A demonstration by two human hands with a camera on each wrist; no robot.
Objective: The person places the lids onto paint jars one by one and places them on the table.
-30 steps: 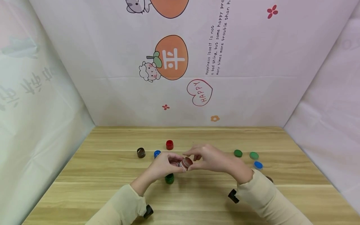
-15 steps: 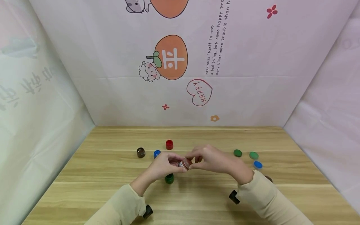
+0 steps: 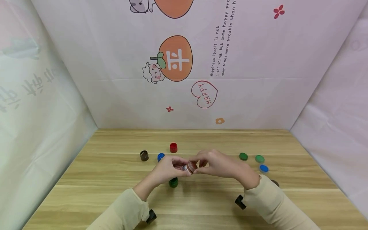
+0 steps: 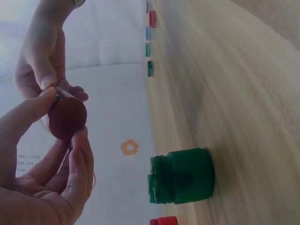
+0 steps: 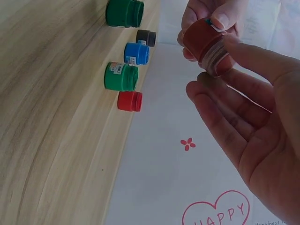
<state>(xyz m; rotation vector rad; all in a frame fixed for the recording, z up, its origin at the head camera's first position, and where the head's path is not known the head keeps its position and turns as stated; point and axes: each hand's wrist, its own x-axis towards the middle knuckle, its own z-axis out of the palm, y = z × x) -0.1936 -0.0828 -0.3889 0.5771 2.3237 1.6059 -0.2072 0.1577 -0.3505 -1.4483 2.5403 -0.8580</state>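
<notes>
A small reddish-brown paint jar [image 3: 189, 167] is held tilted above the table, its neck toward the right. My left hand [image 3: 168, 167] grips its body between thumb and fingers; the jar's round base [image 4: 68, 118] faces the left wrist camera. At the neck end, thumb and fingers of my right hand [image 3: 217, 163] pinch the jar's brown lid [image 5: 226, 65]. A clear threaded neck band [image 5: 214, 55] shows beside that lid. Below the left hand stands a dark green jar [image 3: 173, 182] without a lid. The left hand partly covers a blue jar [image 3: 160, 157].
Open red [image 3: 173, 148] and dark brown [image 3: 144, 156] jars stand farther back. Another green jar [image 5: 121, 76] shows in the right wrist view. On the right lie dark green [image 3: 243, 156], light green [image 3: 260, 159], blue [image 3: 264, 168] and half-hidden brown [image 3: 275, 183] lids.
The right fingers have closed in on the jar's end and turned slightly; its round top face now shows less. The left hand and the things on the table stay put.
</notes>
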